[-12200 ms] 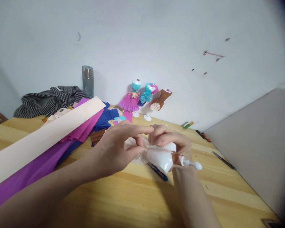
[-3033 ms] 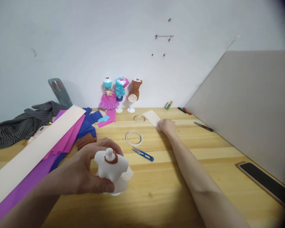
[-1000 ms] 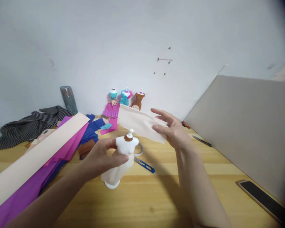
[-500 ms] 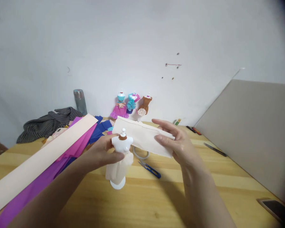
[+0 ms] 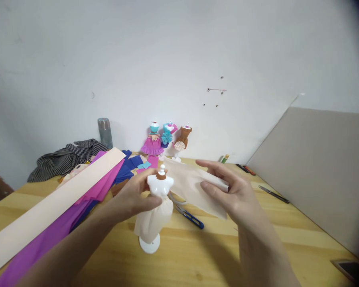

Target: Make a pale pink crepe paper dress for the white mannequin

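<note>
A small white mannequin (image 5: 160,187) with a brown collar and a cream paper skirt stands upright on its round base on the wooden table (image 5: 197,255). My left hand (image 5: 133,197) grips its torso from the left. My right hand (image 5: 233,191) pinches a cream strip of crepe paper (image 5: 191,185), held slanting just behind and to the right of the mannequin. Blue thread snips (image 5: 191,217) lie on the table under the strip.
Long cream and magenta paper strips (image 5: 62,195) and blue sheets lie at the left. Three dressed mini mannequins (image 5: 167,137), a grey flask (image 5: 105,132) and a striped cloth (image 5: 66,157) stand by the wall. A grey board (image 5: 317,167) leans at the right, with scissors (image 5: 273,194) before it.
My right hand picked up the cream strip from the far table and brought it beside the mannequin; over the last half second it has lowered and come nearer the torso.
</note>
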A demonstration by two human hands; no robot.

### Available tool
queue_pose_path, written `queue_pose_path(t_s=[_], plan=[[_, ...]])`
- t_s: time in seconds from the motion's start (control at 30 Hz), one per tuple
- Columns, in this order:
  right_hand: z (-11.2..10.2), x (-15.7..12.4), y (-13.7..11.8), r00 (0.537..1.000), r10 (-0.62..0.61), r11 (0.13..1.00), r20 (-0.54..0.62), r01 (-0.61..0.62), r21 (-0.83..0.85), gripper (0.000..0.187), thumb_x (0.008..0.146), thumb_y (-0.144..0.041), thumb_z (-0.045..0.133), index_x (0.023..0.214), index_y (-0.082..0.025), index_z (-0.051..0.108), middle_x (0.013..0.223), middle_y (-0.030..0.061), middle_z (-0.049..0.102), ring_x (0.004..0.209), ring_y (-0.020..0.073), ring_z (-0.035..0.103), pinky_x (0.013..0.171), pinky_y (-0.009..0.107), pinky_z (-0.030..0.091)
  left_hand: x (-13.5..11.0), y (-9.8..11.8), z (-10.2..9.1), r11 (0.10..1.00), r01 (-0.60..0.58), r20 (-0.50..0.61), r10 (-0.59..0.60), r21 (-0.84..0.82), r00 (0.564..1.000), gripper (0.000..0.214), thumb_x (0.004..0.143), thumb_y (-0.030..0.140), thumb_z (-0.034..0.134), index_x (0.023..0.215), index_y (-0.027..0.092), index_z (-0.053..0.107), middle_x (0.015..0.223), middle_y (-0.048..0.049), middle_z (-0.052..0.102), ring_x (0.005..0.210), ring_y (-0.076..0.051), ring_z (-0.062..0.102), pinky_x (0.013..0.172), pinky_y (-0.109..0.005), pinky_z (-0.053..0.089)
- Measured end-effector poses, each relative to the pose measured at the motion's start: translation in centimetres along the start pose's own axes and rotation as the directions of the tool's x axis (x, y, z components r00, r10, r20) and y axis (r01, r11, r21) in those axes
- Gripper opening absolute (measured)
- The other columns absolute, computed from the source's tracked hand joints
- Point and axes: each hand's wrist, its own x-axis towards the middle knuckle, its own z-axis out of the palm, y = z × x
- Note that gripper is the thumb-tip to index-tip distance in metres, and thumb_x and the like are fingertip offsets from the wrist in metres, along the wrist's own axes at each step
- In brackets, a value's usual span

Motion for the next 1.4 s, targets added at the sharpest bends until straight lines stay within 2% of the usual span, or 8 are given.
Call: queue_pose_path(t_s=[0.1, 0.27, 0.6, 0.73, 1.07, 1.23, 1.33, 1.4], plan=[[0.6, -0.5, -0.3, 0.995, 0.029, 0.996, 0.097, -0.036, 0.08, 0.026, 0.071, -0.031, 0.069, 0.097, -0.027, 0.073, 0.08, 0.0028, 0.066, 0.064, 0.0157, 0.058, 0.051, 0.024, 0.046, -0.5, -0.1, -0.3, 0.999, -0.01, 0.022, 0.009, 0.048, 1.0, 0.061, 0.07, 0.022, 0.073, 0.127, 0.02, 0.052, 0.104, -0.0085, 0.065, 0.1, -0.025, 0.061, 0.082, -0.031, 0.047], [1.1, -0.7, 0.2, 0.962, 0.139, 0.95, 0.234, -0.196, 0.244, 0.023, 0.07, -0.036, 0.072, 0.089, -0.023, 0.075, 0.079, 0.0038, 0.069, 0.055, 0.0127, 0.056, 0.045, 0.022, 0.043, 0.3, -0.8, -0.8, 0.999, -0.04, -0.07, 0.042, 0.033, 0.997, 0.048, 0.066, 0.02, 0.074, 0.111, 0.019, 0.057, 0.103, -0.0082, 0.067, 0.101, -0.026, 0.063, 0.08, -0.029, 0.048], [1.3, 0.6, 2.0, 0.986, 0.142, 0.959, -0.084, -0.116, 0.26, 0.022, 0.068, -0.042, 0.072, 0.078, -0.022, 0.073, 0.062, 0.002, 0.065, 0.049, 0.0143, 0.054, 0.043, 0.024, 0.041, 4.5, -1.3, -0.3, 0.953, -0.205, -0.188, 0.249, 0.224, 0.95, 0.055, 0.067, 0.016, 0.07, 0.121, 0.021, 0.057, 0.118, -0.0063, 0.063, 0.109, -0.023, 0.058, 0.091, -0.027, 0.044], [0.5, 0.6, 1.5, 0.987, 0.155, 0.959, -0.043, -0.139, 0.247, 0.025, 0.07, -0.046, 0.071, 0.079, -0.023, 0.072, 0.061, 0.0022, 0.064, 0.049, 0.0161, 0.054, 0.042, 0.025, 0.039, 4.8, -1.8, -0.3, 0.975, -0.203, -0.172, 0.217, 0.094, 0.961, 0.056, 0.07, 0.018, 0.067, 0.125, 0.021, 0.054, 0.118, -0.0069, 0.063, 0.111, -0.024, 0.058, 0.094, -0.029, 0.044], [-1.6, 0.9, 0.0, 0.999, 0.031, 0.933, 0.041, -0.043, 0.356, 0.052, 0.073, -0.072, 0.054, 0.082, -0.026, 0.077, 0.099, 0.0092, 0.075, 0.085, 0.0287, 0.067, 0.058, 0.036, 0.051, 4.1, -1.4, 0.0, 0.926, -0.228, -0.124, 0.275, 0.3, 0.953, 0.061, 0.077, 0.018, 0.062, 0.136, 0.02, 0.046, 0.126, -0.0095, 0.06, 0.112, -0.024, 0.057, 0.093, -0.03, 0.044], [-2.2, 0.8, 0.1, 0.999, 0.009, 0.932, 0.053, -0.027, 0.361, 0.047, 0.078, -0.064, 0.052, 0.078, -0.024, 0.076, 0.093, 0.0104, 0.075, 0.076, 0.0265, 0.066, 0.055, 0.035, 0.05, 3.8, -1.1, 0.0, 0.905, -0.23, -0.157, 0.301, 0.358, 0.941, 0.061, 0.076, 0.017, 0.064, 0.134, 0.021, 0.048, 0.135, -0.0087, 0.053, 0.123, -0.025, 0.05, 0.098, -0.031, 0.042], [-3.0, 0.6, 0.1, 0.999, -0.03, 0.936, 0.036, 0.016, 0.351, 0.04, 0.076, -0.06, 0.06, 0.07, -0.024, 0.075, 0.075, 0.0087, 0.072, 0.069, 0.0244, 0.064, 0.058, 0.033, 0.049, 3.5, -0.8, -0.2, 0.885, -0.286, -0.235, 0.386, 0.366, 0.892, 0.056, 0.075, 0.018, 0.066, 0.13, 0.019, 0.053, 0.134, -0.0098, 0.055, 0.124, -0.025, 0.049, 0.1, -0.032, 0.042], [-3.9, 0.3, -0.1, 0.998, -0.043, 0.938, 0.055, 0.021, 0.347, 0.034, 0.07, -0.055, 0.068, 0.068, -0.022, 0.073, 0.068, 0.0071, 0.067, 0.059, 0.0208, 0.06, 0.051, 0.03, 0.045, 2.9, -0.4, -0.1, 0.834, -0.368, -0.339, 0.515, 0.412, 0.787, 0.047, 0.076, 0.018, 0.065, 0.122, 0.018, 0.058, 0.126, -0.0099, 0.06, 0.116, -0.024, 0.055, 0.097, -0.034, 0.045]])
